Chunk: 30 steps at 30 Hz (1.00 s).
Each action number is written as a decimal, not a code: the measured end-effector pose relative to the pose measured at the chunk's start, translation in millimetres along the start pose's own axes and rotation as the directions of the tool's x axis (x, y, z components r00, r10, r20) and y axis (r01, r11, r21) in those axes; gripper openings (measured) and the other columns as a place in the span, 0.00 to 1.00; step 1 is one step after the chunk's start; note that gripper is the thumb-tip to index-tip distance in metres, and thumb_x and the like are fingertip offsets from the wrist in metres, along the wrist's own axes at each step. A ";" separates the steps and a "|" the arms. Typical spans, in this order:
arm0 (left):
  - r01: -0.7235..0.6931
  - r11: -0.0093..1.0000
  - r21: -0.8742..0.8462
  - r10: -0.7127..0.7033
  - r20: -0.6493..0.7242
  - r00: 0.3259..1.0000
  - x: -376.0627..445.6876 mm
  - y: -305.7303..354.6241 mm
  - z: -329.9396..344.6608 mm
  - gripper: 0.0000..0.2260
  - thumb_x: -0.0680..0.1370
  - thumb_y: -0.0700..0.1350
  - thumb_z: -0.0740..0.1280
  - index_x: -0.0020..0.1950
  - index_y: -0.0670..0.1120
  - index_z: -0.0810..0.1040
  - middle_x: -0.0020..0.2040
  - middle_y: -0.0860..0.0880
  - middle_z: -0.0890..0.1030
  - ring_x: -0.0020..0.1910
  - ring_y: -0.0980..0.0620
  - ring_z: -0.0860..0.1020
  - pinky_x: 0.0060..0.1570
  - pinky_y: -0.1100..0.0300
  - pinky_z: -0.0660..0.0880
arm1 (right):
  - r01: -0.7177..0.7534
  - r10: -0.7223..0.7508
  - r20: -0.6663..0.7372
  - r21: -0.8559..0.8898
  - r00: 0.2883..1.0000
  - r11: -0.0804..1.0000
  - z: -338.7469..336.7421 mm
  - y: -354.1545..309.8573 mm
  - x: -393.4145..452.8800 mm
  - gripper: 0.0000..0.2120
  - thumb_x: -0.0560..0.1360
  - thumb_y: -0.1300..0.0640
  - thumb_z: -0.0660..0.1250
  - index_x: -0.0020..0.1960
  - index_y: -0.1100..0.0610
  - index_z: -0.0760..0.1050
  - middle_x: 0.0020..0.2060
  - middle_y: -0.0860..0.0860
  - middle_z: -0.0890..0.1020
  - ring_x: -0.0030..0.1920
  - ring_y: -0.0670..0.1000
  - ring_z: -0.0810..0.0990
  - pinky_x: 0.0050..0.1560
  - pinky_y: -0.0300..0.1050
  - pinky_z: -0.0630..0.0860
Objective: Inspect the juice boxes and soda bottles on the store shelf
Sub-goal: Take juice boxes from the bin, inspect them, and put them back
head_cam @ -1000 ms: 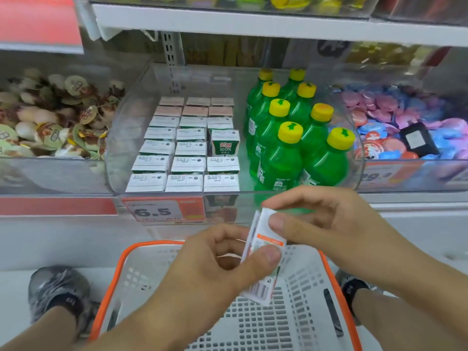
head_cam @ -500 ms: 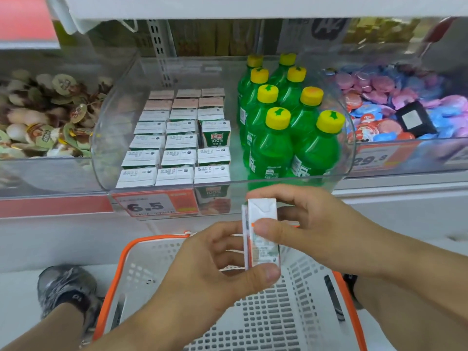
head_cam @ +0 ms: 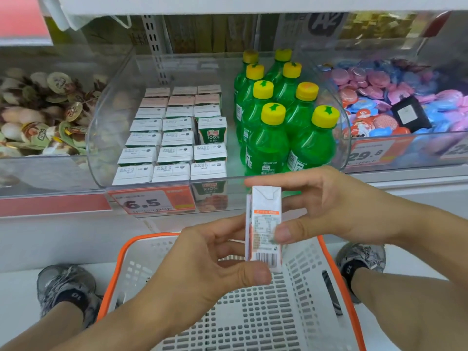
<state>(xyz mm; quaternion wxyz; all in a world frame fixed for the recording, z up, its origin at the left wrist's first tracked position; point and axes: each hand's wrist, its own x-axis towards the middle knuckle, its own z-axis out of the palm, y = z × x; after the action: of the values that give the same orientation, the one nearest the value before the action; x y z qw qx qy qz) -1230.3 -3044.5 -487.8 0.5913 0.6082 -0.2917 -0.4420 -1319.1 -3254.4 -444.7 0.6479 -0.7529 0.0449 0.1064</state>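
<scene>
A small white juice box (head_cam: 264, 225) with an orange band, printed label and barcode stands upright between my hands, its narrow side facing me. My left hand (head_cam: 212, 259) grips its lower part, thumb under the barcode. My right hand (head_cam: 326, 206) pinches it from the right, thumb on the label and fingers over the top. Behind, a clear bin (head_cam: 101, 138) on the shelf holds several rows of white juice boxes (head_cam: 172, 140) on the left and several green soda bottles (head_cam: 283, 117) with yellow caps on the right.
A white mesh basket (head_cam: 131, 249) with an orange rim sits on the floor below my hands, between my two shoes. Bins of small snack cups flank the clear bin left (head_cam: 38, 110) and right (head_cam: 395, 102). A price tag (head_cam: 149, 202) reads 6.5.
The juice box has turned from tilted to upright, its label side now facing me. Both hands have shifted their grip on it. The view has moved closer to the shelf.
</scene>
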 end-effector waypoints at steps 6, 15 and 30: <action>0.013 0.998 0.055 -0.021 0.128 0.992 2.1 0.7 -1.2 0.28 0.66 0.36 0.80 0.63 0.54 0.81 0.56 0.43 0.84 0.57 0.37 0.80 0.51 0.57 0.79 | -0.003 0.002 -0.014 -0.057 1.000 0.998 -5.8 2.2 -1.6 0.34 0.62 0.59 0.80 0.66 0.48 0.78 0.60 0.49 0.82 0.60 0.60 0.81 0.55 0.56 0.83; -0.041 0.979 0.201 0.045 -0.013 0.999 2.7 -8.8 -0.4 0.19 0.71 0.48 0.76 0.62 0.54 0.81 0.56 0.52 0.85 0.57 0.51 0.82 0.56 0.51 0.80 | -0.024 -0.026 -0.221 -0.222 0.975 0.975 16.3 0.8 -1.5 0.17 0.60 0.53 0.82 0.47 0.53 0.84 0.43 0.56 0.80 0.37 0.61 0.82 0.36 0.50 0.84; 0.026 0.996 -0.087 -0.044 -0.212 0.976 3.7 2.0 5.5 0.20 0.71 0.57 0.64 0.55 0.46 0.83 0.45 0.39 0.86 0.37 0.43 0.82 0.38 0.53 0.82 | -0.055 0.029 -0.230 -0.106 0.973 0.993 20.9 4.4 -2.6 0.27 0.65 0.48 0.77 0.63 0.47 0.76 0.49 0.48 0.76 0.43 0.56 0.84 0.43 0.54 0.85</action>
<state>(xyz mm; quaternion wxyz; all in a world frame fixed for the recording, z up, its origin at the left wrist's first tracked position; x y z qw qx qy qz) -1233.1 -3050.6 -486.0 0.6365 0.6319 -0.1969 -0.3960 -1324.6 -3234.6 -451.3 0.5928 -0.7942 0.1291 0.0355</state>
